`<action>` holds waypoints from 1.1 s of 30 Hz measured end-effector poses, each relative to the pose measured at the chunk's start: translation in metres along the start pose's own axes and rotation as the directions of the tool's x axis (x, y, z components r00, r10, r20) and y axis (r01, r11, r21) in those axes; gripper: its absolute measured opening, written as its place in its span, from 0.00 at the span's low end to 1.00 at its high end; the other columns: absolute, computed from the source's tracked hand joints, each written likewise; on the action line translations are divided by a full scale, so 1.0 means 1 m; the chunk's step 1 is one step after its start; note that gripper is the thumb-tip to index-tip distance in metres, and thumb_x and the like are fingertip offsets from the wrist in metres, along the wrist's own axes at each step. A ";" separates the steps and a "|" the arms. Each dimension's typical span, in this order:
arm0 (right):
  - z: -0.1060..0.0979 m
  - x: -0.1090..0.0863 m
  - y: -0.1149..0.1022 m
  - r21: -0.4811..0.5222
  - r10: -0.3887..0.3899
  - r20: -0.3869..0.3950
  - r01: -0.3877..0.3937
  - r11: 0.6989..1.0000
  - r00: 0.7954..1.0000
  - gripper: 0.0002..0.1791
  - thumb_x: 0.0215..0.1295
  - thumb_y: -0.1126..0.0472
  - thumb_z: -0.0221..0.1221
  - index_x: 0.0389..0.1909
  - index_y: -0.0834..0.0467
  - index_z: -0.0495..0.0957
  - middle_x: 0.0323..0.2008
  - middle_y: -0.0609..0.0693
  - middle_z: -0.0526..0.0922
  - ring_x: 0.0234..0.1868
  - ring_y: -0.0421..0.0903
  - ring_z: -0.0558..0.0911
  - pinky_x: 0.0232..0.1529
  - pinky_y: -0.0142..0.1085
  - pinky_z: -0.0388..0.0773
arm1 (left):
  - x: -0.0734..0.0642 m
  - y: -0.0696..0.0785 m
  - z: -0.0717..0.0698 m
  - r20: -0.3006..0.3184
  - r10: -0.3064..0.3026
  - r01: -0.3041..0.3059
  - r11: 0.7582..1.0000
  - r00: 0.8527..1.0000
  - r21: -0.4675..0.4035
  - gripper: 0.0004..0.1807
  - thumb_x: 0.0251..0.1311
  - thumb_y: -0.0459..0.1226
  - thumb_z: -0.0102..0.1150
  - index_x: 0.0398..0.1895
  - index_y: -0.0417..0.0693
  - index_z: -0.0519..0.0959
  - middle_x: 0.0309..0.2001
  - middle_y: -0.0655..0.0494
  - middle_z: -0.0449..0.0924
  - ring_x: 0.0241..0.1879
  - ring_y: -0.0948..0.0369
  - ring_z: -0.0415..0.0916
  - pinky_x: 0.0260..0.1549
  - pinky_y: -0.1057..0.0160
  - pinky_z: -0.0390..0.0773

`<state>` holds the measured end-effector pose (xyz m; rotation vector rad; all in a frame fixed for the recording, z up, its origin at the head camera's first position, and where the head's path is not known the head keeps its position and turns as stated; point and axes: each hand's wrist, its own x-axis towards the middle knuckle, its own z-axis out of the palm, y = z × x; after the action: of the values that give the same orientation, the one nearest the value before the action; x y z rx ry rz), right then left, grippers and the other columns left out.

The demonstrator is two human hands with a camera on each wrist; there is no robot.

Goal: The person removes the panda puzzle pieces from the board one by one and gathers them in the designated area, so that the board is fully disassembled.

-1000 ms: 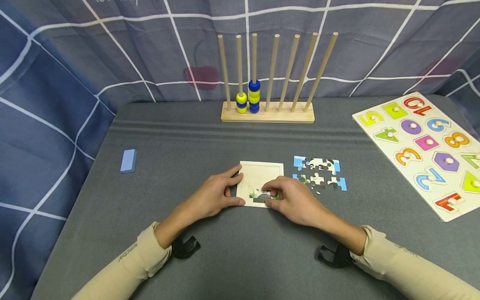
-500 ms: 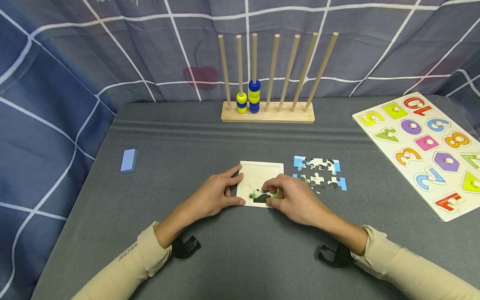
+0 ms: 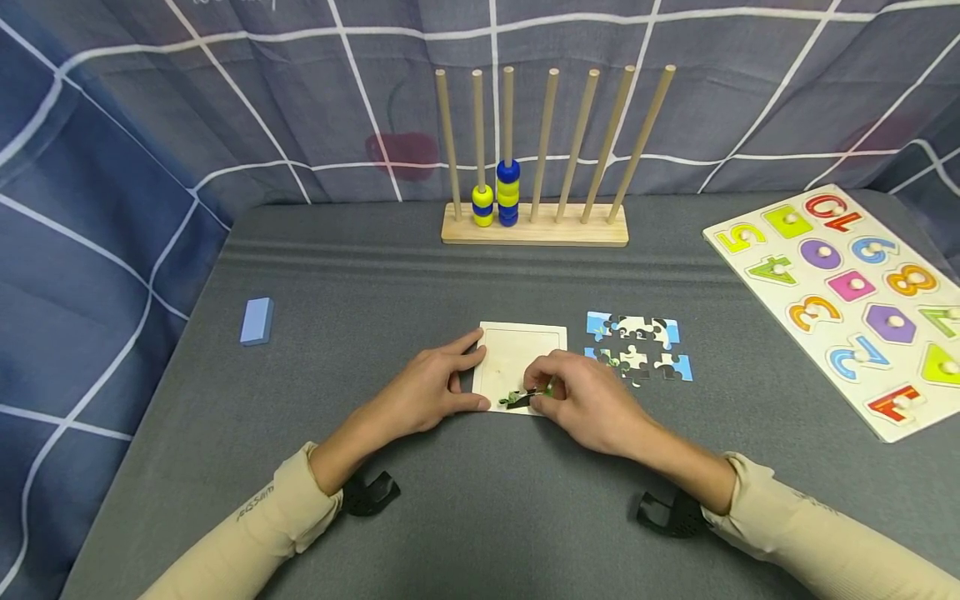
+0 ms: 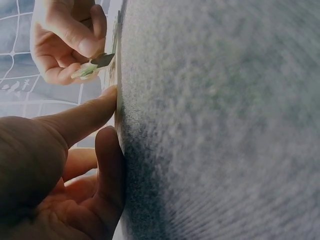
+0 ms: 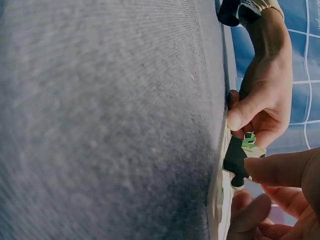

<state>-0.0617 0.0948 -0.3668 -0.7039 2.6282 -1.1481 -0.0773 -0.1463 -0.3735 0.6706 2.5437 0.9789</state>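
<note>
A pale wooden puzzle tray [image 3: 519,348] lies on the grey cloth, with a thin recessed border line. My left hand [image 3: 429,390] rests its thumb and fingertips against the tray's left side. Over the tray's lower part, my right hand [image 3: 588,402] pinches a jigsaw piece [image 3: 517,401] between thumb and fingers. In the right wrist view this jigsaw piece [image 5: 234,156] is black with a green and white leafy print, standing tilted with its lower edge close to the tray. My fingers hide part of it.
Several panda jigsaw pieces [image 3: 633,327] lie in two rows right of the tray. A wooden peg stand [image 3: 536,235] with yellow and blue beads stands behind. A number peg board [image 3: 847,317] lies at the right, a blue block [image 3: 257,322] at the left.
The jigsaw piece has tipped in my right hand, from facing up to nearly edge-on in the head view. My left hand and the tray have stayed in place.
</note>
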 end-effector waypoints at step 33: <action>0.004 -0.002 0.005 0.169 0.038 0.027 -0.042 0.985 0.999 0.12 0.62 0.73 0.61 0.42 0.56 0.83 0.30 0.44 0.78 0.23 0.38 0.74 0.27 0.35 0.71 | 0.000 0.000 0.000 0.008 -0.019 0.018 1.000 1.000 0.019 0.40 0.55 0.42 0.73 0.69 0.36 0.67 0.74 0.44 0.56 0.21 0.71 0.68 0.27 0.67 0.71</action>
<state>-0.0603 0.0960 -0.3733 -0.6246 2.4757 -1.3244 -0.0770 -0.1464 -0.3729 0.6539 2.5506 0.9446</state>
